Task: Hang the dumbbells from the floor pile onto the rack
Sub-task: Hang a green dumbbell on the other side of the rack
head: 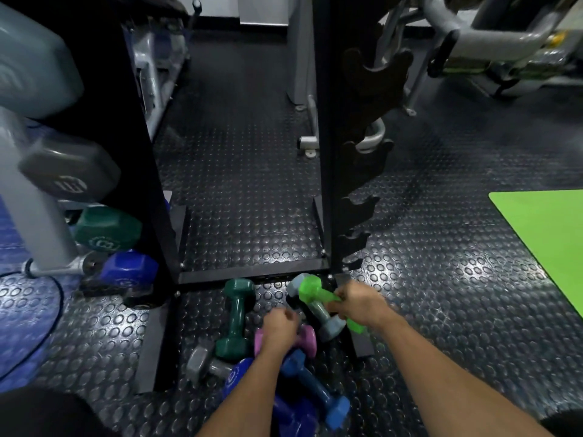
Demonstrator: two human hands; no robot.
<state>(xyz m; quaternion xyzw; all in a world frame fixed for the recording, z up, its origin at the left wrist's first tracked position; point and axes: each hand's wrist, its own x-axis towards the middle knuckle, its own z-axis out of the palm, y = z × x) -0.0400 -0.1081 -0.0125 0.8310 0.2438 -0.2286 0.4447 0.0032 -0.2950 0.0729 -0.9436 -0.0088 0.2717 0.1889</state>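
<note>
Floor pile (284, 373): mixed dumbbells just before rack base | Left hand (279, 329): grip clamped on pink dumbbell (307, 340) in pile | Right hand (359, 305): grip clamped on green dumbbell (310, 290) handle | Rack (328, 152): upright just beyond, cradles (366, 159) bare.

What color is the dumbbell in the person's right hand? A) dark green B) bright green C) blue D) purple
B: the right hand grips the handle of the bright green dumbbell; the dark green dumbbell lies untouched on the floor.
</note>
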